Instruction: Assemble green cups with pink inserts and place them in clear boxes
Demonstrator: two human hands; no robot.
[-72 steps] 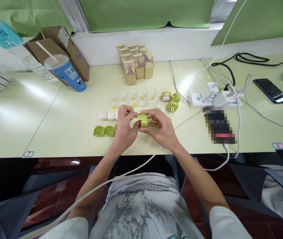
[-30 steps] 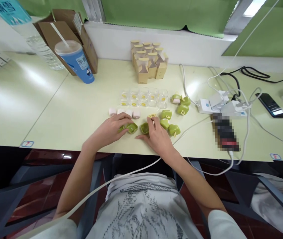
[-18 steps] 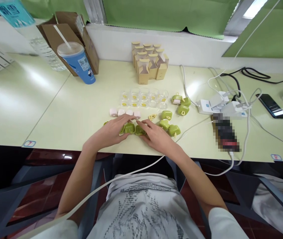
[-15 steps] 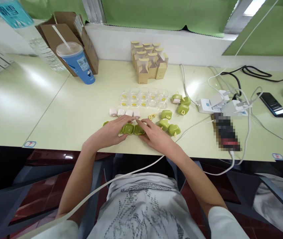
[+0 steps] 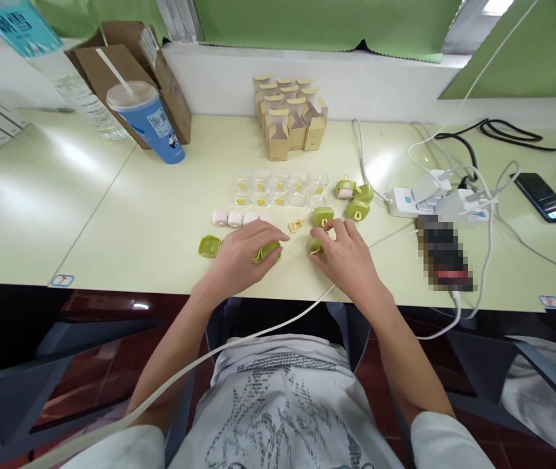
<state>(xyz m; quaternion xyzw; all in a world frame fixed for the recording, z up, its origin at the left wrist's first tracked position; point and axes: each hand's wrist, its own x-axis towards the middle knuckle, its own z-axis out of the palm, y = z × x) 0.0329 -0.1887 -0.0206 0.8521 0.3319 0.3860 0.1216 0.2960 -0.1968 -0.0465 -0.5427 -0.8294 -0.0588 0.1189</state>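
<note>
A person works bare-handed at a pale surface (image 5: 122,234), where a block of clear cups (image 5: 280,185) shows eight yellow marks. In front of the clear cups, at their left end, four pale blocks (image 5: 234,219) sit in a row, the rightmost partly behind the left hand (image 5: 246,257). That hand, nearer the person than the clear cups, has a spread grip, thumb and index tips apart around a green shell (image 5: 271,248); a second green shell (image 5: 209,246) lies to its left, and any others beneath the fingers are hidden. The right hand (image 5: 349,254), in front of the clear cups' right end, curls its grip, thumb and index finger narrowly apart, with one green piece (image 5: 315,245) between them; whether it is pinched, one cannot tell. Four green cases (image 5: 357,210) show nearby: one just in front of the clear cups' right end and three to their right. Yellow loops (image 5: 296,225), too bunched to count, lie in front of the clear cups. Behind them stand small cartons (image 5: 278,140), three across the front; to their right sits one phone (image 5: 545,197).
</note>
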